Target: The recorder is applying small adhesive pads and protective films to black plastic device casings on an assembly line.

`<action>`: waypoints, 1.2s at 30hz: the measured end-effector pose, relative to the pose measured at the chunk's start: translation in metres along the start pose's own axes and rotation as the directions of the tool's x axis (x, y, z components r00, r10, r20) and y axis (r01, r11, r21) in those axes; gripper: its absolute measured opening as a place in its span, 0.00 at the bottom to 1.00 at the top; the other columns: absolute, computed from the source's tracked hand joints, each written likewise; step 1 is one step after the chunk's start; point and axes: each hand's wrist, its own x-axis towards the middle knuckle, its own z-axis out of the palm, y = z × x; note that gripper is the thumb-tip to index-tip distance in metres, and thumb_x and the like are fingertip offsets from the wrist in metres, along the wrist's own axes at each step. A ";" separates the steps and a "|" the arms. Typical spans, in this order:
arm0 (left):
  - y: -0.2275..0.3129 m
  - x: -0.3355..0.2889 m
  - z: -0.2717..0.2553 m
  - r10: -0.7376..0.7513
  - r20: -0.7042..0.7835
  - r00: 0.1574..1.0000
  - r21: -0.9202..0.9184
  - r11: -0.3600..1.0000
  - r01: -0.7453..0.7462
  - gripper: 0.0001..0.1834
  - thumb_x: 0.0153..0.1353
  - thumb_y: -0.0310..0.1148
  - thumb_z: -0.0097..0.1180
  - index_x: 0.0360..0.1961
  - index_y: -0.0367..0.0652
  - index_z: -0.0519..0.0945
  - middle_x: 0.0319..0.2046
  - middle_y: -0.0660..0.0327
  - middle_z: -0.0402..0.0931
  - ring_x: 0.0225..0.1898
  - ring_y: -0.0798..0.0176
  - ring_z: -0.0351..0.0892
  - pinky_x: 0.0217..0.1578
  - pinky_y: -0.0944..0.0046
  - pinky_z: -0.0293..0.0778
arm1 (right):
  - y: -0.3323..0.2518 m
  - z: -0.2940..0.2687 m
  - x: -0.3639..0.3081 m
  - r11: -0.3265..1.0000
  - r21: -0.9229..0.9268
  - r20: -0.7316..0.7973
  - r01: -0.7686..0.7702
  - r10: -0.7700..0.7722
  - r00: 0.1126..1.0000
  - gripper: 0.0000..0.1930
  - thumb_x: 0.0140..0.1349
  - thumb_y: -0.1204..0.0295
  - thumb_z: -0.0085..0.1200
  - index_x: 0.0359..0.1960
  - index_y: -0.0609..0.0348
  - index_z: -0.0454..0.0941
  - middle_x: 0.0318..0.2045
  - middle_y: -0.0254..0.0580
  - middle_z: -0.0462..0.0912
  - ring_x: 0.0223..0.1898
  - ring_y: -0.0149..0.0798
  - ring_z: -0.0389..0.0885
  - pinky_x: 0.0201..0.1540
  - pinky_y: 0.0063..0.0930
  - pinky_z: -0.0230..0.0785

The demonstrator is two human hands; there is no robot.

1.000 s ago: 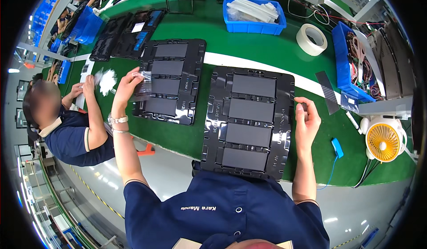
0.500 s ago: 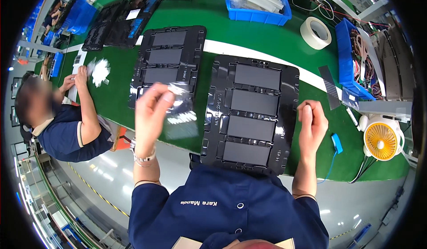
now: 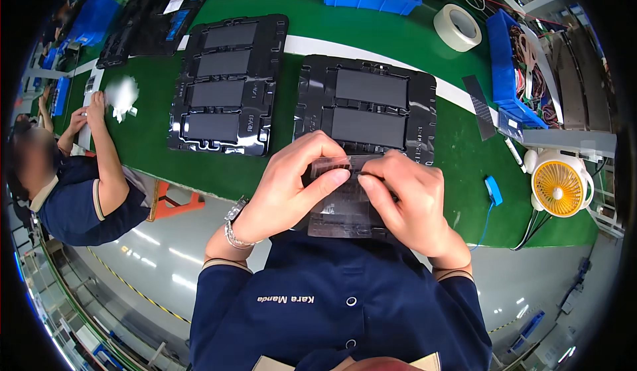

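Observation:
My left hand (image 3: 292, 184) pinches a clear plastic film (image 3: 340, 217) between thumb and fingers, in front of my chest. At the film's upper edge, my right hand (image 3: 415, 202) closes thumb and fingertips on it, close beside the left fingertips. Whether the film is a single sheet or a bag I cannot tell. Behind and partly under my hands lies a black plastic tray (image 3: 312, 99) holding flat dark grey rectangular panels (image 3: 371, 89). My hands and the film hide its near part.
Another black tray (image 3: 264, 86) with similar panels lies to the left. A co-worker (image 3: 83, 192) sits at far left beside a white pile (image 3: 122, 98). At the back are a blue bin (image 3: 371, 0) and a tape roll (image 3: 458, 27); a yellow-white fan (image 3: 559, 186) stands right.
My left hand has brought the film rightward and down to in front of my chest. My right hand has moved left and taken hold of its edge. The view has shifted slightly.

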 end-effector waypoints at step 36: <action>0.001 -0.011 0.007 -0.096 0.003 0.995 -0.089 0.991 0.096 0.08 0.61 0.30 0.60 0.33 0.36 0.77 0.30 0.61 0.76 0.31 0.67 0.73 0.33 0.68 0.69 | 0.011 0.012 -0.009 1.000 0.007 0.011 -0.012 0.012 1.000 0.06 0.50 0.77 0.65 0.24 0.59 0.78 0.18 0.35 0.76 0.14 0.34 0.74 0.16 0.26 0.64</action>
